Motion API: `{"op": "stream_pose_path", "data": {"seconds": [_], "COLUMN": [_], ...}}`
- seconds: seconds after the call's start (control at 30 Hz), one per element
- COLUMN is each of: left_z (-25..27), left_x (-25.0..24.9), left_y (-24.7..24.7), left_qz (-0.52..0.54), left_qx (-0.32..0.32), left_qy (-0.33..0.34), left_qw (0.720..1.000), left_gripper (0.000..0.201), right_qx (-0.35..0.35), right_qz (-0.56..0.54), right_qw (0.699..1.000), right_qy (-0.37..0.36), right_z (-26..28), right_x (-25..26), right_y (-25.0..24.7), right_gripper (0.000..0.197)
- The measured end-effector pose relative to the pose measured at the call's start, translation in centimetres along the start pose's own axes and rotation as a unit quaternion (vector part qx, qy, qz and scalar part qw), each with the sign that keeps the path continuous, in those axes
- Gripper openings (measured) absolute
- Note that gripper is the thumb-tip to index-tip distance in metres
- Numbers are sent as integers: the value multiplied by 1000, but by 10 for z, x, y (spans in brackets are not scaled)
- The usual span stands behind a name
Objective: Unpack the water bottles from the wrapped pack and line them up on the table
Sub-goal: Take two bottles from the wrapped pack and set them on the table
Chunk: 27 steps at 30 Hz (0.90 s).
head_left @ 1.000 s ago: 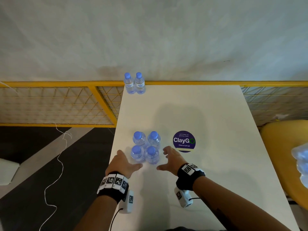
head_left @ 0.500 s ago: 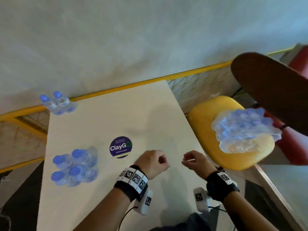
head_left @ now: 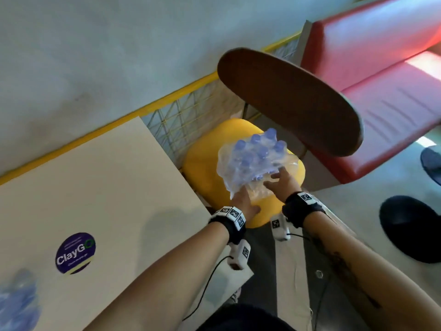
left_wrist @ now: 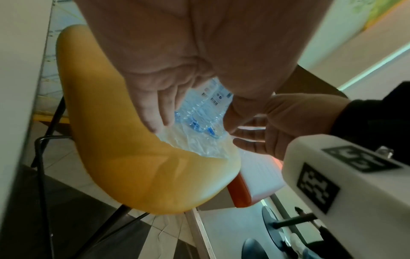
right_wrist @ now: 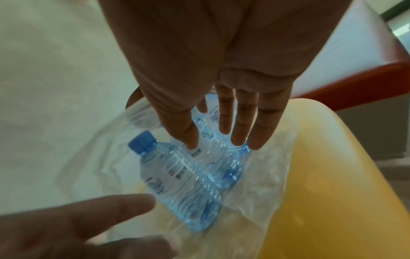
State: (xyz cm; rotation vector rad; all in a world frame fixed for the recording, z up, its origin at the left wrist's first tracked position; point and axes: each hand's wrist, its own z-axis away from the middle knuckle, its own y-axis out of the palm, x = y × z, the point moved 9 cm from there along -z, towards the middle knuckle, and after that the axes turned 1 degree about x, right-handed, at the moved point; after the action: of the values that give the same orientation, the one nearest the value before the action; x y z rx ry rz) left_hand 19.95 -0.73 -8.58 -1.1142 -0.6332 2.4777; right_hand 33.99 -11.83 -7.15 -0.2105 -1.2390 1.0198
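Note:
The wrapped pack (head_left: pixel 253 161) of blue-capped water bottles lies in torn clear plastic on a yellow chair seat (head_left: pixel 205 168), right of the table. My left hand (head_left: pixel 242 201) reaches to the pack's near left side with straight fingers (left_wrist: pixel 153 112) against the wrap. My right hand (head_left: pixel 280 181) is at the pack's near right side, fingers (right_wrist: pixel 239 126) straight and spread over the bottles. One bottle (right_wrist: pixel 175 178) lies tilted in the loose wrap, cap toward the upper left. Several unpacked bottles (head_left: pixel 16 304) show blurred at the table's left edge.
The white table (head_left: pixel 107 187) carries a round purple ClayGo sticker (head_left: pixel 75 253). A dark brown chair back (head_left: pixel 291 101) rises behind the yellow seat. A red bench (head_left: pixel 381 75) stands further right. A yellow mesh railing (head_left: pixel 186 118) runs along the wall. Dark shoes (head_left: pixel 410 228) are on the floor.
The view has swung right, from the table to the chair. Both hands left the four bottles on the table, crossed over and now reach the pack with straightened fingers.

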Motion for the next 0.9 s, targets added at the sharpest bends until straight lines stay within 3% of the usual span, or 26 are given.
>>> {"op": "stream_pose_path", "data": {"seconds": [0.1, 0.23, 0.33, 0.4, 0.47, 0.6, 0.7, 0.77, 0.83, 0.9], "left_z": [-27, -48, -56, -61, -61, -52, -21, 9, 42, 78], "left_x": [-4, -18, -23, -22, -18, -21, -28, -24, -11, 8], "left_y": [-20, -40, -51, -55, -54, -48, -39, -41, -51, -75], "left_qz": [58, 49, 16, 0, -10, -13, -46, -37, 15, 54], "left_qx": [-80, -109, -132, -154, -147, -101, -41, -43, -79, -133], "left_qy": [-36, -27, -7, 1, -5, 25, 105, 152, 178, 183], "left_qw": [994, 992, 991, 988, 989, 994, 993, 987, 981, 972], "left_gripper": [64, 36, 40, 49, 45, 43, 53, 57, 55, 70], "right_qx": [13, 76, 91, 67, 35, 44, 50, 41, 26, 24], "right_qz": [71, 196, 220, 185, 151, 131, 152, 140, 117, 104], "right_qw": [997, 977, 971, 980, 987, 987, 977, 974, 975, 973], "right_qy": [-28, -20, -18, -38, -52, -87, -141, -173, -185, -202], "right_z": [-30, -57, -62, -56, -48, -26, -2, 16, 38, 62], "right_x": [18, 20, 19, 26, 28, 26, 36, 43, 46, 51], "right_y": [1, 15, 20, 15, 5, -3, -6, -7, -7, 1], "right_gripper": [74, 57, 47, 57, 57, 42, 42, 43, 48, 50]}}
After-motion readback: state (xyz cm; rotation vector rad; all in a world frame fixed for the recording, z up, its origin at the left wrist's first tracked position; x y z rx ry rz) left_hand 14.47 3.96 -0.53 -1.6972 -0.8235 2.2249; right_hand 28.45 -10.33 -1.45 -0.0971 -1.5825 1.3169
